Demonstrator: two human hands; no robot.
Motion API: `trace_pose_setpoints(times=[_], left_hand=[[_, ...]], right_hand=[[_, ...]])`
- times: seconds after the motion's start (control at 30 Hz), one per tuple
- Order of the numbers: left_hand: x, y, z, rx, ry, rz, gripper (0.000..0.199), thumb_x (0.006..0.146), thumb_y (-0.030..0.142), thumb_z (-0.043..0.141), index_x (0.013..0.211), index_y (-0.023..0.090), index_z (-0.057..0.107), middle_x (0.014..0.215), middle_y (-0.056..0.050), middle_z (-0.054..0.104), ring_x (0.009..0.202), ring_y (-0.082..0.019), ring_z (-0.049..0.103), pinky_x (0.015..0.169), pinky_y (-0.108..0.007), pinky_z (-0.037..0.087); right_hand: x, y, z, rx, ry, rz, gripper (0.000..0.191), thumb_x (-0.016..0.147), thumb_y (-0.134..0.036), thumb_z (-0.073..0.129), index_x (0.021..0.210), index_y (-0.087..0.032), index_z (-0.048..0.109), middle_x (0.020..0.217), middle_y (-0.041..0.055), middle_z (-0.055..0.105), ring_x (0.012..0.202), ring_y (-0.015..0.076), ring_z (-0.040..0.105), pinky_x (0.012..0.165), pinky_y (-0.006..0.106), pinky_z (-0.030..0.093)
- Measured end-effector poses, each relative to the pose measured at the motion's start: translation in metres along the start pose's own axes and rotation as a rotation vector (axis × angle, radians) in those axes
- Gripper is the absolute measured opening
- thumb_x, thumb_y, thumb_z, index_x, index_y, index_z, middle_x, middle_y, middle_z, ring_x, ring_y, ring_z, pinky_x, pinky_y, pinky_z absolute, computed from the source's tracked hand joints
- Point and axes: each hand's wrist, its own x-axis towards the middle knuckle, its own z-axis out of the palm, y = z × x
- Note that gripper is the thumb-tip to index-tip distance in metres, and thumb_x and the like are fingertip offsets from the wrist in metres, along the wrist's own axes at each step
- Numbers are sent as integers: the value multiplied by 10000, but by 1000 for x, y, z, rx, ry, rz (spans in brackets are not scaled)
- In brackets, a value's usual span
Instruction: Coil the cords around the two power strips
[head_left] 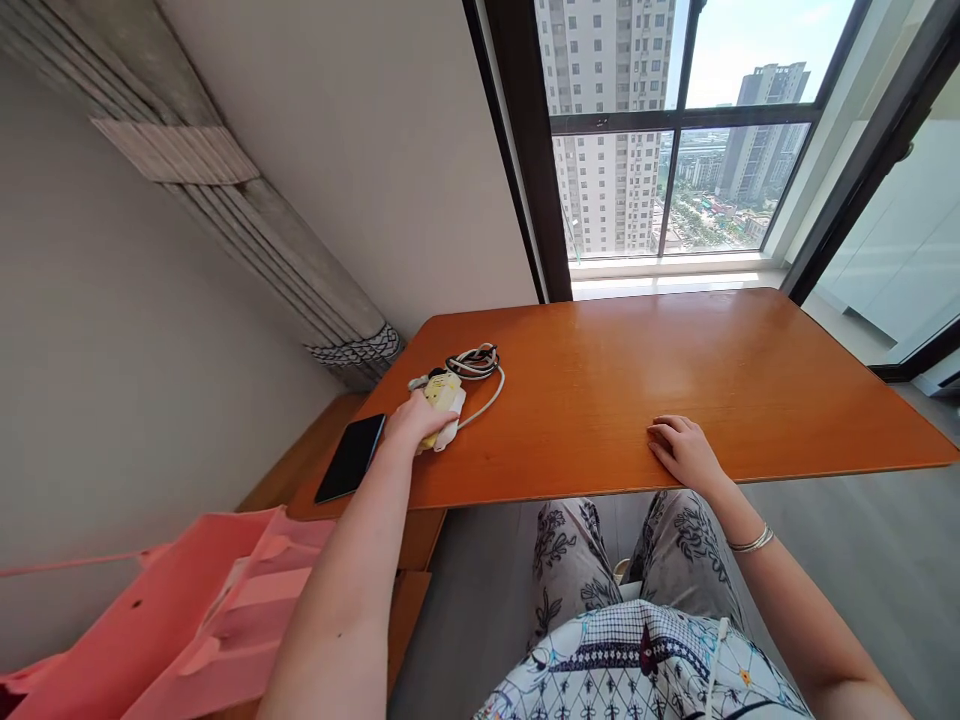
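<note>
At the left end of the wooden table, my left hand (421, 416) is closed around a yellow-and-white block that looks like a power strip (444, 396). My fingers hide part of it. A white cable (489, 402) runs from the block into a coil (474, 362) of white and black cord lying just behind. Left of my wrist lies a black tablet (351, 456), flat on the table. My right hand (681, 450) rests on the table (585, 400) by its front edge, fingers loosely bent and holding nothing.
A pink fabric organiser (217, 610) with pockets hangs at the lower left, beside a lower wooden surface (300, 450). Behind that is a tied grey curtain (247, 220). A dark-framed window (679, 120) stands beyond the table. My legs (577, 560) are below the front edge.
</note>
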Motion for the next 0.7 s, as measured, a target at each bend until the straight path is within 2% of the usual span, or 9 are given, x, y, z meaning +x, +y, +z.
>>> trace_pose_setpoints(times=[0.1, 0.27, 0.4, 0.53, 0.7], left_hand=[[-16, 13, 6, -5, -48, -9, 783, 718, 453, 744, 1375, 122, 476, 1304, -240, 649, 1193, -393, 640, 897, -433, 529], [-55, 50, 19, -103, -67, 191, 842, 723, 422, 753, 1463, 203, 417, 1400, -159, 611, 1239, -338, 613, 985, -404, 496], [-90, 76, 28, -168, -97, 359, 828, 695, 375, 769, 1449, 241, 453, 1315, -106, 671, 1176, -306, 646, 941, -370, 519], [-116, 95, 34, -174, -84, 486, 813, 693, 333, 747, 1452, 272, 464, 1317, -73, 671, 1160, -292, 654, 911, -353, 533], [-134, 111, 40, -166, -53, 558, 827, 705, 305, 720, 1481, 264, 435, 1423, -69, 606, 1192, -301, 638, 926, -365, 538]], right_hand=[[1, 0, -1, 19, 3, 8, 261, 945, -325, 554, 1148, -233, 690, 1239, 116, 677, 1165, 301, 606, 988, 491, 482], [3, 4, 0, 133, 24, 49, 326, 924, -351, 574, 1212, -230, 665, 1267, 122, 666, 1195, 305, 607, 1029, 515, 475], [6, 5, 0, 256, 66, 98, 350, 909, -359, 580, 1224, -232, 663, 1250, 125, 671, 1188, 294, 615, 1041, 510, 479], [11, 3, 2, 397, 111, 196, 386, 914, -402, 576, 1250, -227, 652, 1258, 133, 673, 1182, 285, 625, 1047, 501, 484], [29, 0, 14, 604, 63, 338, 584, 927, -500, 548, 1421, -189, 533, 1438, 169, 567, 1249, 288, 601, 1093, 499, 456]])
